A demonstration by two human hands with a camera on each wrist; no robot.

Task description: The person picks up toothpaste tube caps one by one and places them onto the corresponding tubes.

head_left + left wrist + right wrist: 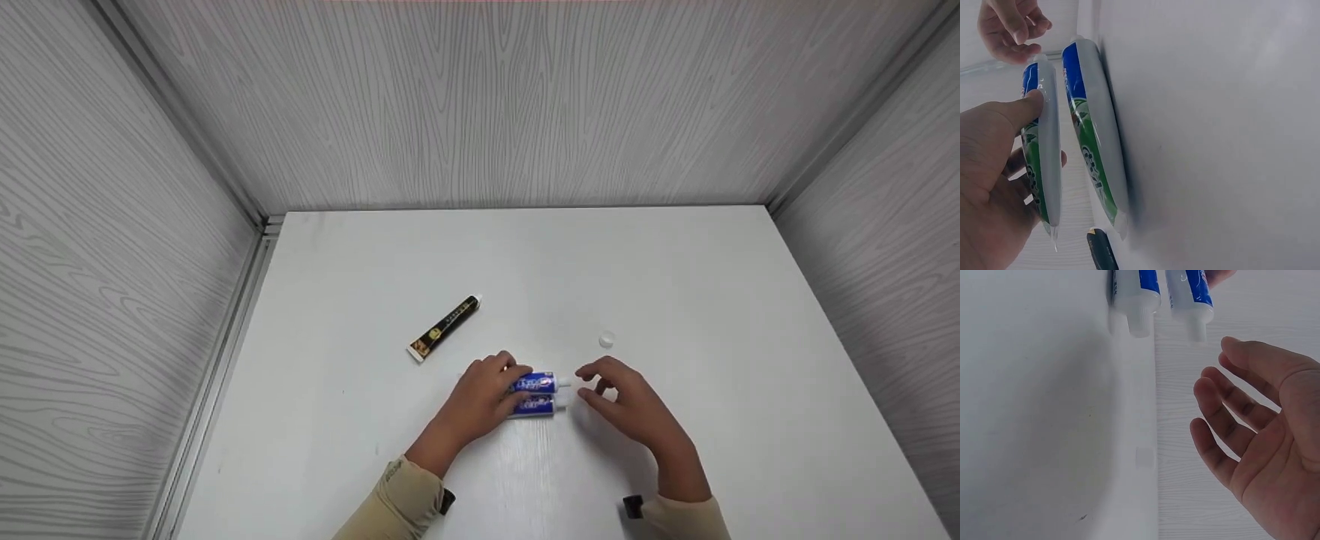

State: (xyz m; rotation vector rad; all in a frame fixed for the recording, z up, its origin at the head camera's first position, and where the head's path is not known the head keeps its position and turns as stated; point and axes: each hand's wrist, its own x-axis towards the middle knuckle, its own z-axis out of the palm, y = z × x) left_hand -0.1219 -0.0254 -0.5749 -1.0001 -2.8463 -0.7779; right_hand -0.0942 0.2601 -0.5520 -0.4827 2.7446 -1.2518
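Wood-grain walls [525, 112] enclose a white worktop [675, 270]. Just above it, the left hand [478, 395] pinches a blue-and-green toothpaste tube [1047, 154]; a matching tube [1096, 126] lies alongside. From the held tube, the right hand [624, 401] hovers at three o'clock near the nozzle [1197, 331], fingers loosely parted; a white cap [607, 340] sits at two, a black-and-gold tube [445, 328] at ten.

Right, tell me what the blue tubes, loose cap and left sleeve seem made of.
Held tube: probably plastic or laminate, glossy, given its highlights. Other blue tube: apparently the same, with matching print. Loose cap: likely plastic, since it looks pale and translucent. Left sleeve: apparently matte cloth, given its folds.
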